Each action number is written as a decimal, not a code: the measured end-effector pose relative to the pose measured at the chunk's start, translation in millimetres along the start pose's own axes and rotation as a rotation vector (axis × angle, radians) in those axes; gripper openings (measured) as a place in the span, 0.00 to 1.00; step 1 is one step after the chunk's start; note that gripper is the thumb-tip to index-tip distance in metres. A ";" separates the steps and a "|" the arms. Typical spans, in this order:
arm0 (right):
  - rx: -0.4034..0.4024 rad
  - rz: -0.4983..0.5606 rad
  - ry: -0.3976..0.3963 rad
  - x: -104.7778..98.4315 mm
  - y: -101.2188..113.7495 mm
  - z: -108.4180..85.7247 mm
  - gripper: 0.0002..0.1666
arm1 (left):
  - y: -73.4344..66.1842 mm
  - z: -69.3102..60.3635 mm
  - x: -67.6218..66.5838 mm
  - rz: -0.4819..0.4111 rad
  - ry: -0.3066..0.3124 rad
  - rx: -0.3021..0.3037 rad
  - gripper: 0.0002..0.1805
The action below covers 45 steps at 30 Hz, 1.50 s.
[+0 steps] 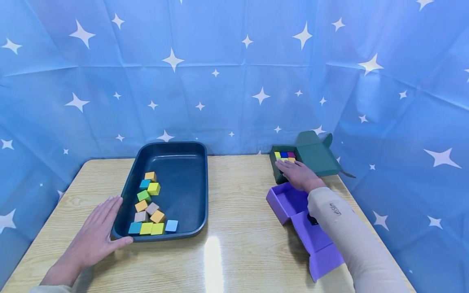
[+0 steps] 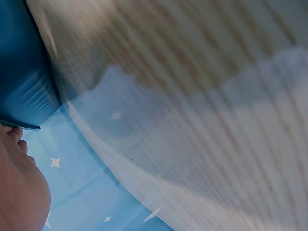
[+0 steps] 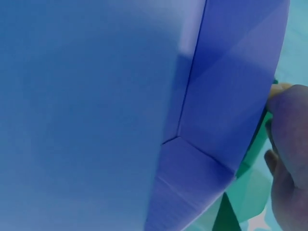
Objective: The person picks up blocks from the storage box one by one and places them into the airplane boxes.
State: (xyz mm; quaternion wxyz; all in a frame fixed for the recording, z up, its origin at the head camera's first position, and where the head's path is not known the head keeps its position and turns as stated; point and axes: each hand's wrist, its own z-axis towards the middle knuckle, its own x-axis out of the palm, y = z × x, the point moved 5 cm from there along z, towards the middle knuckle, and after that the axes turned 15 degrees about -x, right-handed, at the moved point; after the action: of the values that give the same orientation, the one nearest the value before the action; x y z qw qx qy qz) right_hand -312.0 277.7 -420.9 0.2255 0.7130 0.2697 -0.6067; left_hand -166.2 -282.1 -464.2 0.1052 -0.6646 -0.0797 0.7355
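Note:
My left hand [image 1: 93, 238] lies with its fingers straight along the left wall of a dark blue tray [image 1: 203, 183], thumb by its near corner. Several coloured blocks, such as a green block [image 1: 143, 195] and a light blue block [image 1: 171, 226], lie in the tray's left and near parts. My right hand [image 1: 300, 176] reaches over an open dark green box [image 1: 276, 171] with coloured blocks inside, among them a dark blue block [image 1: 283, 154]. Its fingertips are at the blocks; whether they pinch one is hidden. The right wrist view shows part of the right hand [image 3: 291, 144] at the edge.
An open purple box [image 1: 280, 203] stands in front of the green box, its lid spread toward the near side under my right forearm. The green lid [image 1: 316, 156] lies open to the right. A blue cloth with white stars [image 1: 227, 81] hangs around the wooden table [image 1: 242, 228].

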 end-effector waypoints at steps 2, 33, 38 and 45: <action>-0.005 0.000 -0.007 1.5 -0.8 -1.0 0.31 | 0.3 0.7 0.1 0.001 0.005 -0.002 0.61; -0.043 0.022 -0.051 3.7 3.3 -2.6 0.31 | 2.3 1.4 1.5 -0.001 -0.001 0.012 0.61; 0.022 0.001 -0.113 -12.7 6.7 -5.0 0.32 | 3.4 1.7 2.7 -0.002 0.002 0.020 0.61; 0.170 -0.130 -0.108 -36.4 49.9 -13.0 0.34 | 3.3 0.0 1.5 -0.008 -0.017 0.031 0.61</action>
State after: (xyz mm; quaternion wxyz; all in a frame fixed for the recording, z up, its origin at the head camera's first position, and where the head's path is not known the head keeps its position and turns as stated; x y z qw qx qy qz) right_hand -273.8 244.5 -383.2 0.1387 0.6769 0.2502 -0.6782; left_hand -166.5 -284.9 -466.6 0.1174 -0.6565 -0.0719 0.7417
